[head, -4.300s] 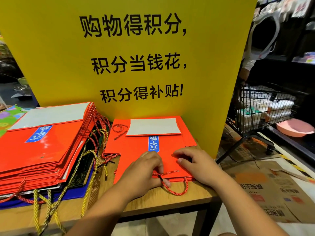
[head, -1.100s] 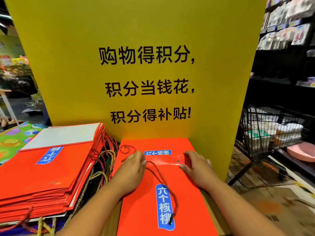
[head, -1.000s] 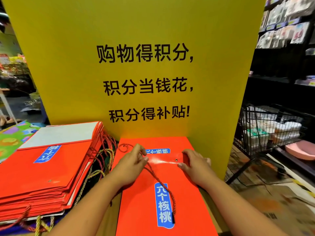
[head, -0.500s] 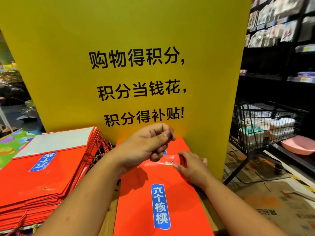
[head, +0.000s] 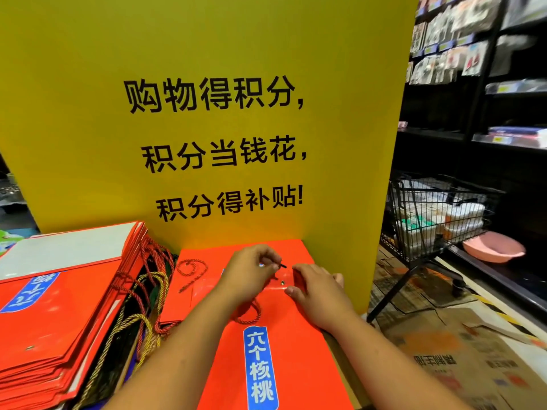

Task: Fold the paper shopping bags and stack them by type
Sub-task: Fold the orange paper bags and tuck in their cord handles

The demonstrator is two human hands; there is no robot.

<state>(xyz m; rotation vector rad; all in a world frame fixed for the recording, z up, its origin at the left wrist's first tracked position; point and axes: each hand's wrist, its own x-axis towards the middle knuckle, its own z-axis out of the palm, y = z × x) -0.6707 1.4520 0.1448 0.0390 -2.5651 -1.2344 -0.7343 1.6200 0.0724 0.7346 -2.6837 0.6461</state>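
The orange paper bag [head: 275, 344] under the hands is seen to be smooth and glossy, a sheen showing around its small metal eyelet [head: 282, 282], and its handle is made of twisted red cord [head: 247, 316]. The stacked bags [head: 59, 315] on the left are of the same glossy paper, with matt grey-white panels and red and gold twisted cords. The shopping basket [head: 435, 214] is formed of black metal wire, the pink basin [head: 492, 250] looks like smooth plastic, and flattened cardboard [head: 461, 359] on the floor appears matt and creased.
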